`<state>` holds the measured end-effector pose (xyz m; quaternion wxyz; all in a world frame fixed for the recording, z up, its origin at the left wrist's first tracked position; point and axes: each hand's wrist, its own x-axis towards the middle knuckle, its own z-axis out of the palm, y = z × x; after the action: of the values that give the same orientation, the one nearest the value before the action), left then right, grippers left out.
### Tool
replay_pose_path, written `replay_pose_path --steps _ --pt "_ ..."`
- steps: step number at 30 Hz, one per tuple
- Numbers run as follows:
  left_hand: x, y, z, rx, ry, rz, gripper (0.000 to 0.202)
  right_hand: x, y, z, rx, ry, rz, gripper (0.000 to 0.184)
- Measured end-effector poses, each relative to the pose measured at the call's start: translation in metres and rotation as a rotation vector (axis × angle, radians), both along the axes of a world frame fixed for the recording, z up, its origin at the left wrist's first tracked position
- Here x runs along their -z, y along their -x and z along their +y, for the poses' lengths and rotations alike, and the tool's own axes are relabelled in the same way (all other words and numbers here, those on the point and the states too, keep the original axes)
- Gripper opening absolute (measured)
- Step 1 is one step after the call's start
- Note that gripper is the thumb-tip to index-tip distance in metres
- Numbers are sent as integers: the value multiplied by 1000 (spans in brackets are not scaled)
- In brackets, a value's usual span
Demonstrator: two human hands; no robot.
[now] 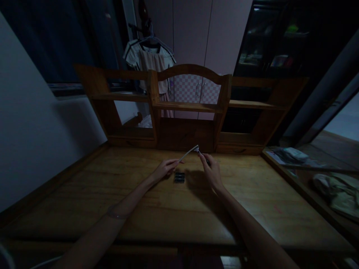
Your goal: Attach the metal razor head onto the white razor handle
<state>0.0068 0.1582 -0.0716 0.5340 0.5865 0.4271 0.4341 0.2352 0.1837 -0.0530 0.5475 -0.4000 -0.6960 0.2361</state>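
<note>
My left hand (167, 167) is closed around the lower end of a thin, pale stick (187, 153), which slants up to the right. In my right hand (211, 168) is what looks like a razor (199, 151), with a silvery head and a dark handle, gripped between thumb and fingers. The stick's far tip meets or overlaps the razor's head; dim light hides whether they touch. On the table between and below my hands lies a small dark pack (179, 177) with several parallel black bars, perhaps razor cartridges.
A wooden table (134, 220) spreads beneath my arms, with a wooden shelf unit (190, 108) along its back edge. Clothes (150, 56) hang behind it. A side surface at right holds papers (293, 154) and crumpled cloth (344, 194). A wall (36, 130) bounds the left.
</note>
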Motion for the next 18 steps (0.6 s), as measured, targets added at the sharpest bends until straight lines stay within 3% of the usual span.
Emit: replay_pose_path --steps 7,18 --pt "6 -1 4 152 125 -220 42 -2 0 -2 18 -14 -1 38" --pt "2 -1 2 148 137 -223 36 -1 0 0 -16 -1 4 37"
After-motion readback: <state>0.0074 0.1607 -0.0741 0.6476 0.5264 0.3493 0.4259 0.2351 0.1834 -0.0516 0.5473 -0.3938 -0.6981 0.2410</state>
